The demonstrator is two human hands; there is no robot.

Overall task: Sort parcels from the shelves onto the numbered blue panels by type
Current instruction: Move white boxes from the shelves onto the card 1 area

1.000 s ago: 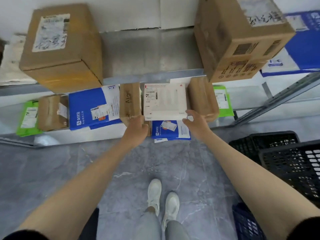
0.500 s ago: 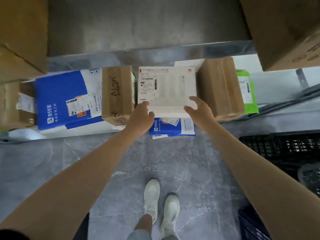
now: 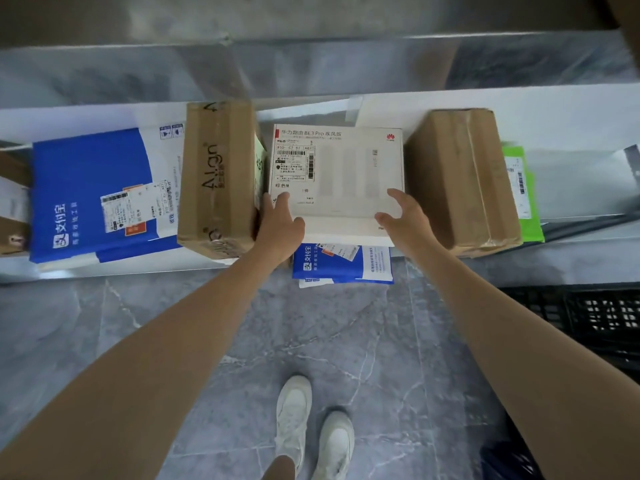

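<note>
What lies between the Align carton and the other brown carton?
In the head view, a white router box atop a blue mailer; a pale green sliver shows beside it.
</note>
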